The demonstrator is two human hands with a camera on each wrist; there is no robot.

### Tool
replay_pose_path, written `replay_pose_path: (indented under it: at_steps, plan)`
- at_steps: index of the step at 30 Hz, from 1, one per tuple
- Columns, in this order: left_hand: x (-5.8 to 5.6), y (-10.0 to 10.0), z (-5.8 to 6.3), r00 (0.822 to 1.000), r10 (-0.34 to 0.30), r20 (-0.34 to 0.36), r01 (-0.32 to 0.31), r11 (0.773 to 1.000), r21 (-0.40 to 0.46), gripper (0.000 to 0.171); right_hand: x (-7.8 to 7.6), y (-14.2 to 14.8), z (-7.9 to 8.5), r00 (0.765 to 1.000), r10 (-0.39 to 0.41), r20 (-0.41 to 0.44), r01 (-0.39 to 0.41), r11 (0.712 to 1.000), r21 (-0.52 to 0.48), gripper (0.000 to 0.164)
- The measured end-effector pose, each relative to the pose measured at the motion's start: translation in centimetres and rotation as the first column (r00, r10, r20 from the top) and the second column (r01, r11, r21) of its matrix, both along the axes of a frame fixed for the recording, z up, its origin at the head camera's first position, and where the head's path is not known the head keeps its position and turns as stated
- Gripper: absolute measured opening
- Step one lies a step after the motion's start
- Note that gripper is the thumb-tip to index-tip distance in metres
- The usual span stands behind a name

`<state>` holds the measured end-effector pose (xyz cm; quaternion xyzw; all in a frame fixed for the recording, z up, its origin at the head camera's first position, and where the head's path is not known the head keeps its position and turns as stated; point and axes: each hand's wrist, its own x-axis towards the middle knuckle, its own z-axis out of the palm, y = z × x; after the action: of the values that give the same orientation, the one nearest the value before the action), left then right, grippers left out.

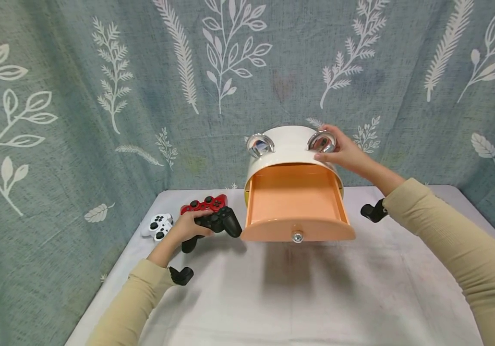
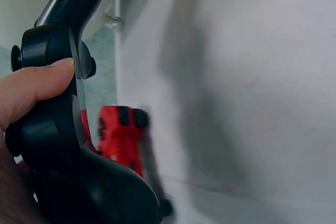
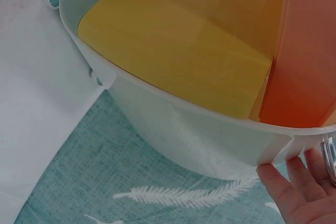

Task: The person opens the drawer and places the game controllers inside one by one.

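My left hand (image 1: 185,227) grips a black game controller (image 1: 231,222), held above the table. In the left wrist view the thumb lies across the middle of that black controller (image 2: 50,121). A red game controller (image 1: 218,202) lies just behind it, partly covered. My right hand (image 1: 345,151) holds the upper right of a white, rounded drawer box (image 1: 290,144), around one silver eye-like knob (image 1: 322,142). In the right wrist view its fingertips (image 3: 270,174) touch the white shell. The box's peach drawer (image 1: 296,192) stands pulled out, and no contents show in it.
A white game controller (image 1: 159,227) lies at the table's left edge. Yellow parts (image 3: 178,51) of the box show beside the peach drawer. Behind the white-covered table (image 1: 316,307) hangs a patterned curtain (image 1: 143,96). Black camera mounts (image 1: 181,276) stick out at both wrists.
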<state>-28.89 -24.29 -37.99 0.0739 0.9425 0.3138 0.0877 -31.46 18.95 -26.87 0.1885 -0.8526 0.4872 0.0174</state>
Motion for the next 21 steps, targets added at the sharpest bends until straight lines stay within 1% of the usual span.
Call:
replay_pose_path:
  at_steps: [4, 10, 15, 21]
  plan:
    - [0.3, 0.0, 1.9, 0.997, 0.027, 0.074, -0.028, 0.999, 0.022, 0.070, 0.1, 0.0, 0.1, 1.000, -0.002, -0.002, 0.002, 1.000, 0.011, 0.070]
    - [0.6, -0.3, 4.5, 0.991, 0.030, 0.131, -0.037, 0.998, 0.049, 0.071, 0.1, 0.0, 0.1, 1.000, 0.002, -0.005, -0.002, 1.000, 0.015, 0.070]
    - [0.8, -0.3, 6.4, 0.989, 0.014, 0.149, -0.023, 0.998, 0.057, 0.071, 0.2, 0.1, 0.1, 1.000, -0.005, -0.007, 0.005, 1.000, 0.017, 0.070]
    - [1.1, -0.1, 8.6, 0.990, 0.001, 0.141, -0.003, 1.000, 0.012, 0.073, 0.3, -0.1, 0.4, 1.000, -0.001, 0.001, 0.001, 0.999, 0.033, 0.073]
